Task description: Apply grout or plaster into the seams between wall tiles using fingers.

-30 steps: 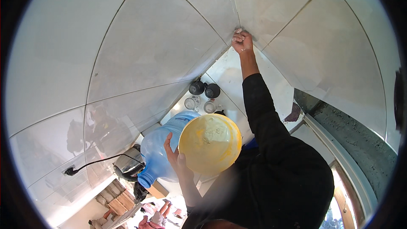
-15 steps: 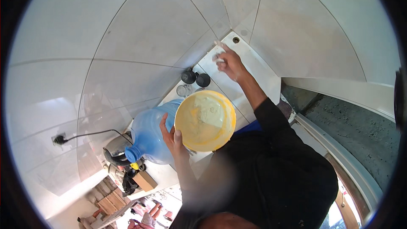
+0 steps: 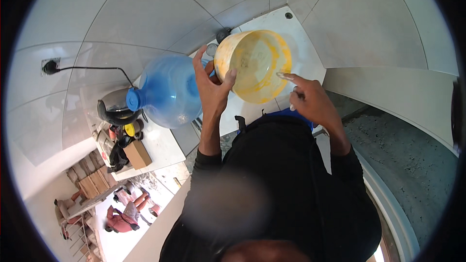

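Note:
A yellow plastic bucket [image 3: 272, 94], smeared with pale residue inside and whitish at the bottom, is tilted so that its mouth faces me. My left hand [image 3: 213, 90] grips it at the left, thumb at the rim and fingers along the outer wall. At the bucket's right edge is my right hand [image 3: 313, 99], its index finger stretched to the rim and the other fingers bent, with nothing in it. Whitish matter coats its fingertips. Whether that index finger touches the rim, I cannot tell. A big blue water bottle [image 3: 170, 92] lies just left of my left hand.
A black-handled kettle [image 3: 116, 109] stands by the tiled wall, its cord running to a socket [image 3: 50, 66]. Nearer are a cardboard box [image 3: 137, 154] and a black bag [image 3: 118, 156]. A dark cup [image 3: 223, 35] and a glass [image 3: 211, 50] stand behind the bucket. People [image 3: 124, 218] are at lower left.
My right hand has come down from the far corner to the bucket's right rim. The bucket, still in my left hand, has shifted up in view and tilted more.

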Demonstrator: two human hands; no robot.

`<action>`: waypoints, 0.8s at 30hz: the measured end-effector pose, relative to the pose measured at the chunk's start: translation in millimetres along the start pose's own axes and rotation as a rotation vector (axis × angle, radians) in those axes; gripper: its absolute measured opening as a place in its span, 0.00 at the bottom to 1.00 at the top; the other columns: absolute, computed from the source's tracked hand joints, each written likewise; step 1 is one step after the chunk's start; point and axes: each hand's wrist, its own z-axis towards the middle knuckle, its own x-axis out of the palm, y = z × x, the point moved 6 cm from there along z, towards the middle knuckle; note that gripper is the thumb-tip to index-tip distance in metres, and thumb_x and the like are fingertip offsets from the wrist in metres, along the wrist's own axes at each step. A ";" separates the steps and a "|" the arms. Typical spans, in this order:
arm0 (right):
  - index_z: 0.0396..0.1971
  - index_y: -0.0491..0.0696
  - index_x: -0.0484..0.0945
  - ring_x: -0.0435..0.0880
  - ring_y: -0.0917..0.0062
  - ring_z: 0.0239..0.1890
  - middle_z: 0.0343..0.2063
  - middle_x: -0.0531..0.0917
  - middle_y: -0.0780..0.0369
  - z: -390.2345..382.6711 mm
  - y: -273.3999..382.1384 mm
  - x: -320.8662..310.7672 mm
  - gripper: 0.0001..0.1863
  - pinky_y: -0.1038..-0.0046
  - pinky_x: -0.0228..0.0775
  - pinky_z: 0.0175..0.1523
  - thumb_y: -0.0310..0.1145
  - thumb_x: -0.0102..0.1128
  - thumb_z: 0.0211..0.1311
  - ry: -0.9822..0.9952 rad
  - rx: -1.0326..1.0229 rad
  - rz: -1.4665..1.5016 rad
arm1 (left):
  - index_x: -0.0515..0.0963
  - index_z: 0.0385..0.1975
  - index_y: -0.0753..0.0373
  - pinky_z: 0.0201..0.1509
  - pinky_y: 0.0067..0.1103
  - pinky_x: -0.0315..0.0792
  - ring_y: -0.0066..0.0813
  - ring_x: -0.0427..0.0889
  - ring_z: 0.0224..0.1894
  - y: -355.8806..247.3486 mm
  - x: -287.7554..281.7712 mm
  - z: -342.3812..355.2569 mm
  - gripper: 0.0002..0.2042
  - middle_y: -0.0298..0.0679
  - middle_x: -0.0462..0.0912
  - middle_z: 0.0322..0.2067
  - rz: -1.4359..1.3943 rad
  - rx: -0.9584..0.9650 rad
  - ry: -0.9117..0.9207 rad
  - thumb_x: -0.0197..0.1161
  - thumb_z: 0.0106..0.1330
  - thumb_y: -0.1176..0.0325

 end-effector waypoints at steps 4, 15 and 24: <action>0.63 0.42 0.76 0.82 0.55 0.23 0.22 0.81 0.46 7.3 27.8 21.3 0.29 0.59 0.76 0.37 0.26 0.57 0.59 0.014 -0.034 -0.063 | 0.53 0.74 0.62 0.46 0.28 0.84 0.36 0.87 0.44 -9.8 3.5 -5.7 0.46 0.51 0.84 0.45 -0.046 0.057 0.048 0.76 0.57 0.65; 0.63 0.47 0.77 0.87 0.52 0.34 0.28 0.87 0.50 35.7 55.5 47.7 0.29 0.52 0.80 0.43 0.35 0.58 0.60 0.002 -0.131 -0.523 | 0.54 0.74 0.63 0.44 0.25 0.85 0.35 0.88 0.44 -21.2 -2.8 -19.6 0.48 0.50 0.84 0.46 -0.097 0.085 0.019 0.77 0.55 0.64; 0.62 0.48 0.79 0.87 0.53 0.34 0.29 0.88 0.51 41.2 46.1 50.9 0.27 0.53 0.80 0.43 0.35 0.58 0.60 -0.009 -0.166 -0.555 | 0.55 0.73 0.64 0.43 0.24 0.83 0.33 0.88 0.42 -15.9 -2.1 -15.0 0.46 0.49 0.86 0.44 -0.100 0.077 -0.016 0.76 0.56 0.66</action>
